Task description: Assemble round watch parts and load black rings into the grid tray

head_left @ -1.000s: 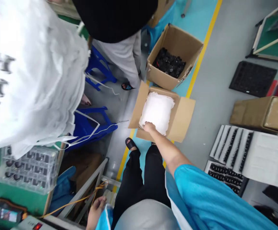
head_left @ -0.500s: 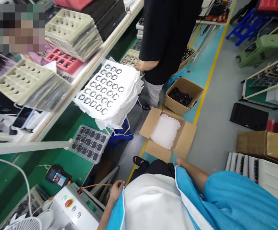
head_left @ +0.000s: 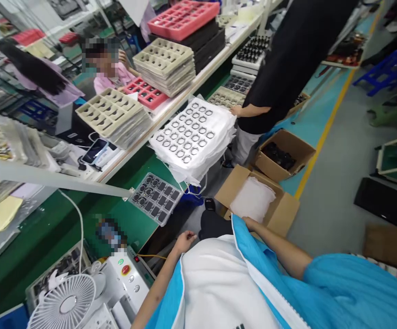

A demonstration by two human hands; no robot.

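My left hand [head_left: 186, 241] hangs beside the white shirt, its fingers loosely bent and nothing visible in them. My right hand [head_left: 249, 222] is near the open carton [head_left: 289, 210]; the blue jacket partly covers it and its fingers do not show. In that carton lies a stack of white sheets [head_left: 251, 198]. Ahead of me stands a tall pile of white sheets [head_left: 215, 146] with rows of dark rings [head_left: 187, 132] on top. A co-worker's hand [head_left: 236, 111] touches the pile's far edge.
A clear tray [head_left: 155, 198] of round and square parts lies on the green table at left. Nearby are a white fan [head_left: 68, 297] and a machine with buttons [head_left: 126, 269]. Cream trays [head_left: 116, 114] line the bench. Another carton [head_left: 283, 155] holds black parts.
The view has swung left, so the bench, pile and cartons appear further right. My left hand has risen in view. My right hand overlaps the near carton. More of the fan shows.
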